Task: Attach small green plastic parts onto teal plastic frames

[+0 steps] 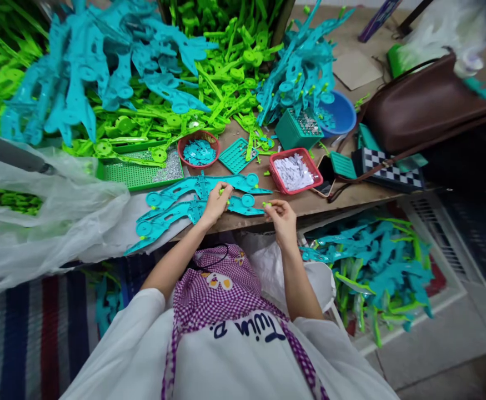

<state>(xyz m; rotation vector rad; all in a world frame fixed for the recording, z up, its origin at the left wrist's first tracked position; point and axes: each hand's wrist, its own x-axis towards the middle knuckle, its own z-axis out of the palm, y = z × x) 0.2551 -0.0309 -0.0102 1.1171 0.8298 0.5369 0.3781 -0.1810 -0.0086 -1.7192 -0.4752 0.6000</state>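
Observation:
Two long turquoise plastic parts lie side by side along the table's front edge, the farther part [171, 191] behind the nearer part [165, 215]. My left hand [215, 204] rests over their middle, its fingers curled, with bits of small green plastic pieces [221, 191] showing at the fingertips. To the right of the parts, my right hand [283, 221] is closed in a pinch on a small green plastic peg [266, 204], just off the nearer part's tip. Small green spots sit on the left ends of both turquoise parts.
Behind are a red basket [180, 151] of turquoise bits, a green tray [130, 173] with small metal pieces, and a red basket [318, 182] of white pieces. Green and turquoise parts [88, 66] pile up at the back. A brown bag [417, 111] stands right; a crate [455, 283] sits below.

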